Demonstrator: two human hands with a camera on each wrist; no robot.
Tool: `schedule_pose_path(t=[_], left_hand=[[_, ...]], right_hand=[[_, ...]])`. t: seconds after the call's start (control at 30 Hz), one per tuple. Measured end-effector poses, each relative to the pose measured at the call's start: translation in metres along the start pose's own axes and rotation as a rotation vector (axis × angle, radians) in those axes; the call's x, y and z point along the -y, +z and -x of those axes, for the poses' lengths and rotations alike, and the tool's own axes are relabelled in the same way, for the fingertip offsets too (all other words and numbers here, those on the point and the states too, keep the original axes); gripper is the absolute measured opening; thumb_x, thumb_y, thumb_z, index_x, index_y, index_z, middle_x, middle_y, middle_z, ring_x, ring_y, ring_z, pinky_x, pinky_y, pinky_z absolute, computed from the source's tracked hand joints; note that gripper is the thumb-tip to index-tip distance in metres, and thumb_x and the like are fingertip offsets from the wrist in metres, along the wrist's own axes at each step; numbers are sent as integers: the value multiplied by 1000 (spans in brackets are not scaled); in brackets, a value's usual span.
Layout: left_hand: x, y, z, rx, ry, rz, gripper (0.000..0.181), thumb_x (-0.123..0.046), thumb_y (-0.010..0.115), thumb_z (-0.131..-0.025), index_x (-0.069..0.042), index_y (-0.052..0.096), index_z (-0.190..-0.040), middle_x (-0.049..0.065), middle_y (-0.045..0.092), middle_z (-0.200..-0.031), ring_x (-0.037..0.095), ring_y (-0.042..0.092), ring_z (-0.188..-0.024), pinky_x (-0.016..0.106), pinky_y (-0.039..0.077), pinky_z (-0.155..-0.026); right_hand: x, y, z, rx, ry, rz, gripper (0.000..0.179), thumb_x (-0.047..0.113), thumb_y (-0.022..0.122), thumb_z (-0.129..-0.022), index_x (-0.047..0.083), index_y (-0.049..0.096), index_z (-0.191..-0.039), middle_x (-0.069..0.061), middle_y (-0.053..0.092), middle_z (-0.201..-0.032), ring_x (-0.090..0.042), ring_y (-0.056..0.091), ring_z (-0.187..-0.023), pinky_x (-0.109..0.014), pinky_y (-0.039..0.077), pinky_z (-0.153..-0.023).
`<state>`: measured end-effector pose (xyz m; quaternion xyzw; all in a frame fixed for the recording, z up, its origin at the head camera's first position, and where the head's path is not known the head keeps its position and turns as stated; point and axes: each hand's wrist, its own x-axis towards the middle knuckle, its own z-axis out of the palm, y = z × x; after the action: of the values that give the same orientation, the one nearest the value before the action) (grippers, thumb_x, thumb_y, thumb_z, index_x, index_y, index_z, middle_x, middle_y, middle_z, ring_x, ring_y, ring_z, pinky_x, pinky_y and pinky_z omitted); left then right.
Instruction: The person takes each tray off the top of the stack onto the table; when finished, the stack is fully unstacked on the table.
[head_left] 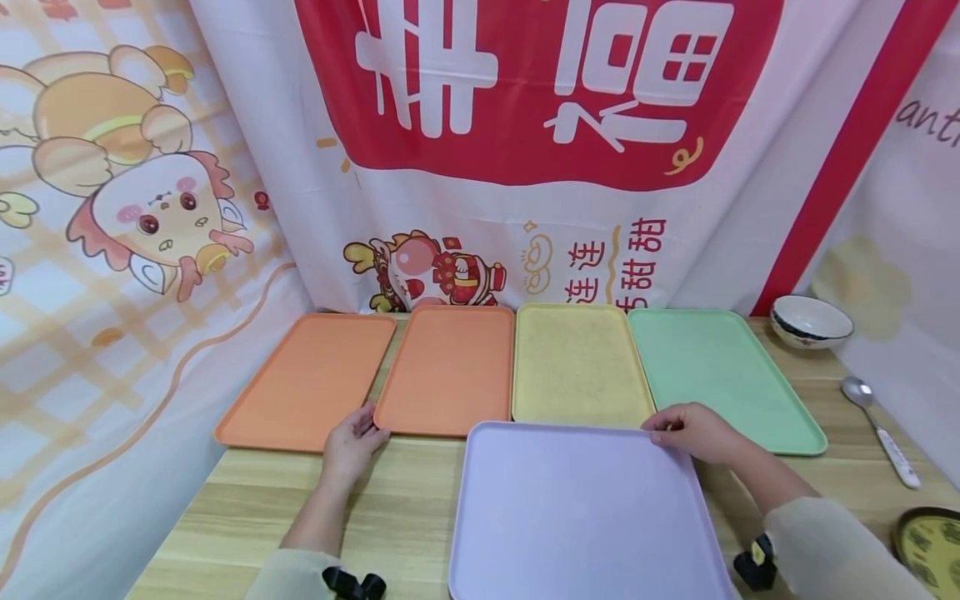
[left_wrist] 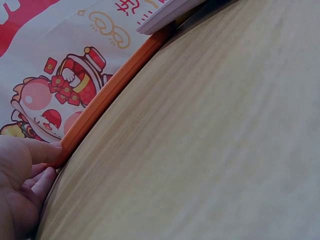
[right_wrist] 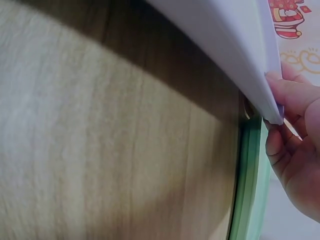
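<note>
A lavender tray (head_left: pixel 585 508) is held by my right hand (head_left: pixel 693 432), whose thumb and fingers pinch its far right corner. In the right wrist view that tray (right_wrist: pixel 227 42) is tilted above the wooden table and casts a shadow on it. My left hand (head_left: pixel 351 446) is at the near left corner of the second orange tray (head_left: pixel 450 371). The left wrist view has its thumb and fingertips pinching the end of the orange rim (left_wrist: pixel 107 102). A yellow tray (head_left: pixel 581 362) and a green tray (head_left: pixel 720 375) lie right of it, partly behind the lavender one.
Another orange tray (head_left: pixel 315 379) lies at the far left of the row. At the right are a white bowl (head_left: pixel 810 323), a spoon (head_left: pixel 885 437) and a round yellow patterned item (head_left: pixel 930 550). Printed cloth (head_left: pixel 525 158) hangs behind the wooden table (head_left: pixel 397 508).
</note>
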<state>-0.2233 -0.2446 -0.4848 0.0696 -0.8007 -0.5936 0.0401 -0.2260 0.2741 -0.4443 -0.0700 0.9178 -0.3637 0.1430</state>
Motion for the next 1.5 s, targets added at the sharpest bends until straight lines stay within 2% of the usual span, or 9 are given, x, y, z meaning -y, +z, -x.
schedule_pose_path(t=[0.33,0.53,0.73,1.03,1.5], left_hand=[[-2,0,2,-4,1,16,62,5,64,-89,12,36,-144,29,37,-151,41,42,-138,39,42,-111],[-2,0,3,-3,-1,11,62,5,64,-89,12,36,-144,29,37,-151,41,42,-137,39,42,-111],[-2,0,3,-4,-1,19,62,7,64,-89,13,36,-144,30,37,-150,42,42,-137,39,42,-111],[0,1,1,-6,7,18,61,7,64,-89,13,36,-144,29,38,-150,41,43,-137,38,43,-110],[-2,1,2,10,2,24,62,4,64,-90,13,34,-145,30,35,-152,42,41,-138,38,43,-111]], right_hand=[[4,5,1,26,-23,0,19,16,72,-89,7,75,-105,-8,73,-104,-18,65,-94,-35,61,-78],[8,10,-1,45,20,32,16,14,73,-87,10,76,-103,-6,74,-103,-16,65,-92,-35,61,-80],[10,13,-1,12,25,89,13,12,73,-86,10,76,-99,-5,73,-100,-15,64,-88,-34,60,-75],[12,16,-1,-41,28,118,10,6,74,-83,12,74,-91,1,68,-82,-15,56,-76,-26,51,-63],[10,18,0,-75,-13,156,12,5,72,-83,11,74,-93,1,67,-83,-14,56,-75,-27,51,-61]])
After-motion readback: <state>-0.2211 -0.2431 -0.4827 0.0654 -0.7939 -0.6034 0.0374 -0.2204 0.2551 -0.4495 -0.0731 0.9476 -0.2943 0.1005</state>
